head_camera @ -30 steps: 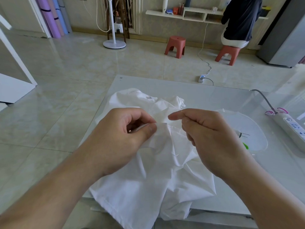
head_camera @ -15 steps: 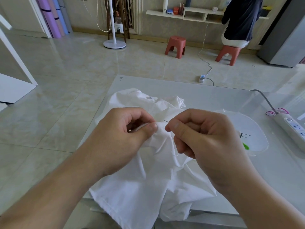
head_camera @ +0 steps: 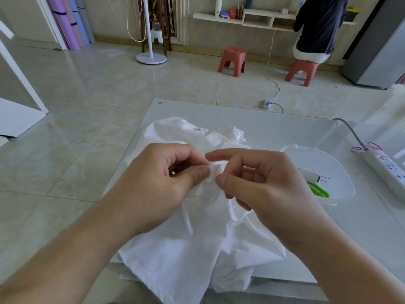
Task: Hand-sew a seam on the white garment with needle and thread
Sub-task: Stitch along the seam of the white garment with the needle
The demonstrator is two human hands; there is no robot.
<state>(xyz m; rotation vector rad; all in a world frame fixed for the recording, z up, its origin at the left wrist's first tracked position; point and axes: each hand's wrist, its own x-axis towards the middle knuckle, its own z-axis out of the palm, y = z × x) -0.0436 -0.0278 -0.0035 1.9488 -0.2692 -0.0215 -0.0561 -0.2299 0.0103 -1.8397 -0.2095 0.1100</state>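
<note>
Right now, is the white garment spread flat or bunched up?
Bunched. The white garment lies crumpled in folds on the table, its near edge hanging over the front; the left hand pinches up a fold.

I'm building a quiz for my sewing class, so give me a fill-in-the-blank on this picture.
1. The left hand pinches a fold of the crumpled ____ cotton garment.
2. The clear plastic tray lies to the ____ of the garment.
3. In the tray lie small scissors with ____ handles.
4. The empty plastic stool on the floor is ____.

Missing words: white; right; green; red
</note>
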